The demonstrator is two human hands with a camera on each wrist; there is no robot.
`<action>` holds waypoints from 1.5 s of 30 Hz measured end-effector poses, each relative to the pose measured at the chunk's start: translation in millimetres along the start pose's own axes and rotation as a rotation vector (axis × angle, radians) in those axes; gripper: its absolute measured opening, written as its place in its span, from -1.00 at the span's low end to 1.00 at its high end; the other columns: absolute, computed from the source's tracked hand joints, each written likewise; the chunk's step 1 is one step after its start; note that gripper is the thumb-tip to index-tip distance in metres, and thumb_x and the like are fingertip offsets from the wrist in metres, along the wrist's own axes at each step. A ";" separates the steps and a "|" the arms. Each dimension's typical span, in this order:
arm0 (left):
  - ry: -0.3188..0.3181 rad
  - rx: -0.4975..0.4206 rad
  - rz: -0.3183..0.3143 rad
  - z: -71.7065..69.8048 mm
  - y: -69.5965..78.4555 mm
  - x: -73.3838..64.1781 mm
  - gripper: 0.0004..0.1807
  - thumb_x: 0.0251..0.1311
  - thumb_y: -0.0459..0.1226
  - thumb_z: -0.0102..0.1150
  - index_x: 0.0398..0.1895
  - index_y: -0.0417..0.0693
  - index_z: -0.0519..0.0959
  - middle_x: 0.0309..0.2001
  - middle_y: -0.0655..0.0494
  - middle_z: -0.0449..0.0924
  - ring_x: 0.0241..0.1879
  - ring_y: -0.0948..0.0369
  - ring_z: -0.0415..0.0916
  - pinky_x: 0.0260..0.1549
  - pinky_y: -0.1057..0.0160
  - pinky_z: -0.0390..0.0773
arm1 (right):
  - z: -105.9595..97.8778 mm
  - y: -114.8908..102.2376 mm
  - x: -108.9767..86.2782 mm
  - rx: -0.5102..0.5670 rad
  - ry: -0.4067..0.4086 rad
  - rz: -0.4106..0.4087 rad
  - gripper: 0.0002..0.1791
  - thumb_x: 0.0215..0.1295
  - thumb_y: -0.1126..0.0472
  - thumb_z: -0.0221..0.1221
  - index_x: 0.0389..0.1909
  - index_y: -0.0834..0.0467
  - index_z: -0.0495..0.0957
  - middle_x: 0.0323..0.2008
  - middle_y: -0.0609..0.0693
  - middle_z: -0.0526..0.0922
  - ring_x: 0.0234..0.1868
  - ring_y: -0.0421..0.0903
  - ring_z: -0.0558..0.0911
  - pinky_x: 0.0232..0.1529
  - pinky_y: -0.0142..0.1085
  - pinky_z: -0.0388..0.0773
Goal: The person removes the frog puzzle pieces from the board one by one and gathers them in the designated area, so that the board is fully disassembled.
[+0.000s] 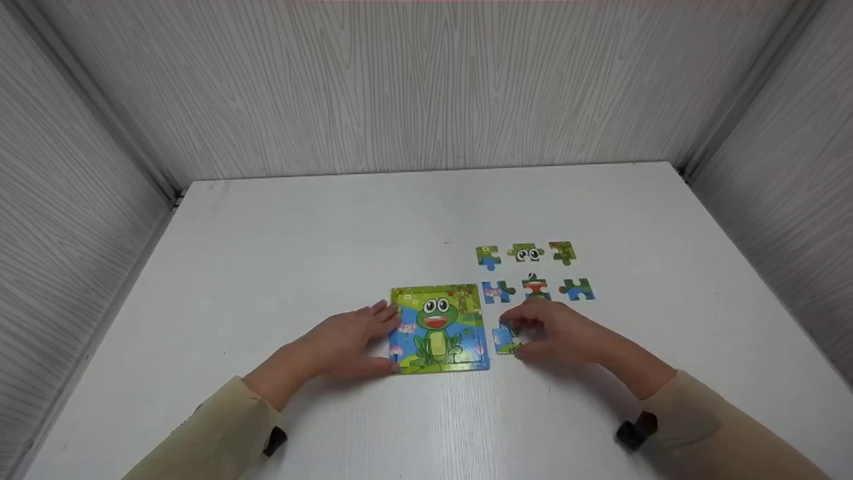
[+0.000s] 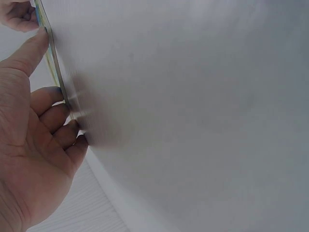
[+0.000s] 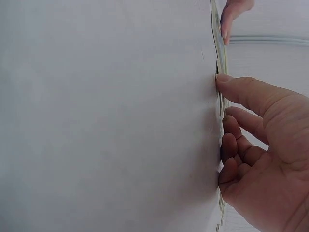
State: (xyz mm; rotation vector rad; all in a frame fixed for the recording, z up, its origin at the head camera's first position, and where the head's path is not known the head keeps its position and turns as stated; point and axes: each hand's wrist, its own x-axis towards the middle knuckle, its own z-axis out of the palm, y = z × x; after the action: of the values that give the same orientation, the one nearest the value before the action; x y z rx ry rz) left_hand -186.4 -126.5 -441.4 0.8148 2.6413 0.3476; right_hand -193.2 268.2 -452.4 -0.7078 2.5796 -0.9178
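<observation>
A square frog jigsaw board [image 1: 436,345] lies flat on the white table. My left hand [image 1: 350,340] rests against its left side, thumb at the near corner and fingers spread along the edge. Just right of the board, my right hand [image 1: 556,332] pinches a blue-and-green puzzle piece [image 1: 503,340] between thumb and forefinger, partly covering it. In the right wrist view, the thumb [image 3: 224,78] touches the thin edge of the piece. The left wrist view has the left thumb [image 2: 36,48] against the board's edge.
Several loose puzzle pieces lie in two rows beyond my right hand, among them one with the frog's eyes [image 1: 526,254] and one with its red mouth [image 1: 535,288]. A wood-grain panel [image 1: 426,87] stands behind the table [image 1: 320,247], with side panels left and right.
</observation>
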 end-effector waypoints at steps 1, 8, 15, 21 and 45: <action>0.000 -0.004 0.003 0.1 -0.1 -0.1 -0.07 0.36 0.21 0.27 0.68 0.07 0.23 0.68 0.14 0.10 0.67 0.05 -0.01 0.54 -0.07 0.20 | 0.2 0.1 0.1 -0.003 0.000 0.001 -0.45 0.30 0.13 0.49 0.31 0.01 0.65 0.07 -0.19 0.63 0.05 -0.12 0.56 0.20 -0.10 0.59; 0.003 -0.010 0.015 0.7 -1.3 -0.3 -0.08 0.36 0.22 0.26 0.67 0.06 0.24 0.67 0.14 0.11 0.67 0.06 -0.02 0.54 -0.07 0.20 | 0.9 0.6 0.4 -0.013 0.002 0.011 -0.43 0.26 0.13 0.50 0.30 -0.02 0.65 0.06 -0.20 0.63 0.05 -0.12 0.55 0.21 -0.07 0.57; 0.000 0.001 -0.006 0.1 -0.4 0.9 -0.06 0.35 0.24 0.27 0.68 0.10 0.22 0.68 0.16 0.09 0.67 0.07 -0.03 0.55 -0.06 0.18 | -2.8 -0.1 0.8 -0.020 0.014 0.029 -0.38 0.26 0.08 0.52 0.35 -0.02 0.61 0.08 -0.17 0.62 0.04 -0.10 0.54 0.18 -0.10 0.56; -0.006 0.002 -0.007 -0.1 0.2 0.5 -0.05 0.35 0.24 0.28 0.69 0.09 0.21 0.68 0.16 0.09 0.67 0.07 -0.03 0.55 -0.06 0.19 | -8.4 -11.5 4.9 -0.041 0.076 -0.074 -0.50 0.34 0.14 0.42 0.29 0.09 0.66 -0.01 -0.12 0.66 0.00 -0.08 0.58 0.01 -0.12 0.59; -0.003 -0.003 -0.004 -1.5 1.5 -1.5 -0.07 0.37 0.20 0.28 0.69 0.08 0.21 0.68 0.15 0.08 0.67 0.07 -0.03 0.55 -0.06 0.19 | 29.8 -68.1 55.8 -0.030 -0.142 -0.147 -0.42 0.37 0.21 0.44 0.40 -0.05 0.62 0.00 -0.16 0.66 -0.04 -0.16 0.55 0.03 -0.26 0.58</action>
State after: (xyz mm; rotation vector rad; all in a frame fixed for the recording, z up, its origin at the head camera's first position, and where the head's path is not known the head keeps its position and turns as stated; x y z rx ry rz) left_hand -185.1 -126.4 -439.1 0.8090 2.6388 0.3496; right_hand -202.8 177.0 -436.9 -0.9464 2.4472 -0.8402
